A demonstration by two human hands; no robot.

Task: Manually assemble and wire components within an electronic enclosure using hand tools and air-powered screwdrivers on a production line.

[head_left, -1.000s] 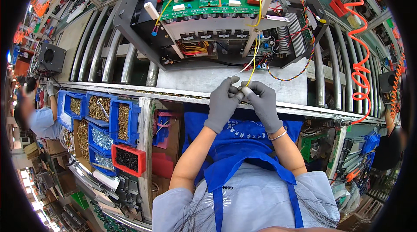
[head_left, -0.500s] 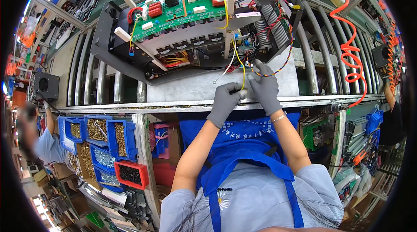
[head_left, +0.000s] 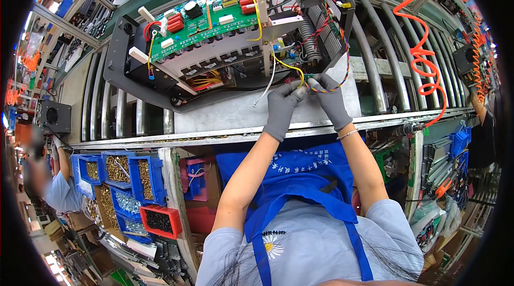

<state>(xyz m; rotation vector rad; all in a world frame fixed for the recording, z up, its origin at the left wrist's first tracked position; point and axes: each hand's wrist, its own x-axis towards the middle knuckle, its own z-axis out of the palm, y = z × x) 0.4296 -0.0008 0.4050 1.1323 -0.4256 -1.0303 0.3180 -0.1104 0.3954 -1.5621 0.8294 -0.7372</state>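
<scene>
A roller conveyor (head_left: 389,61) crosses the workshop in front of me, with a light metal plate (head_left: 214,119) lying over its middle section. At left, below the rail, blue bins (head_left: 158,179) of small metal parts and a red bin (head_left: 176,221) of black ones stand grouped, presumably for a short reach. The open black chassis (head_left: 119,61) rests on the plate, its green circuit board (head_left: 198,24) uppermost; this leaves the near lower side accessible. A white wire (head_left: 270,83) hangs loose just left of my hands, where it could snag. My left hand (head_left: 281,109) pinches the yellow wire (head_left: 289,66) near its end, at the chassis's near edge, apparently to steady it. My right hand (head_left: 334,104) is just beside it, fingertips drawn inward; I cannot tell what lies between them. The twisted multicolour cable (head_left: 347,66) loops down to these fingers and partly obstructs access. Farther right, an orange coiled hose (head_left: 426,36) hangs clear of both hands.
</scene>
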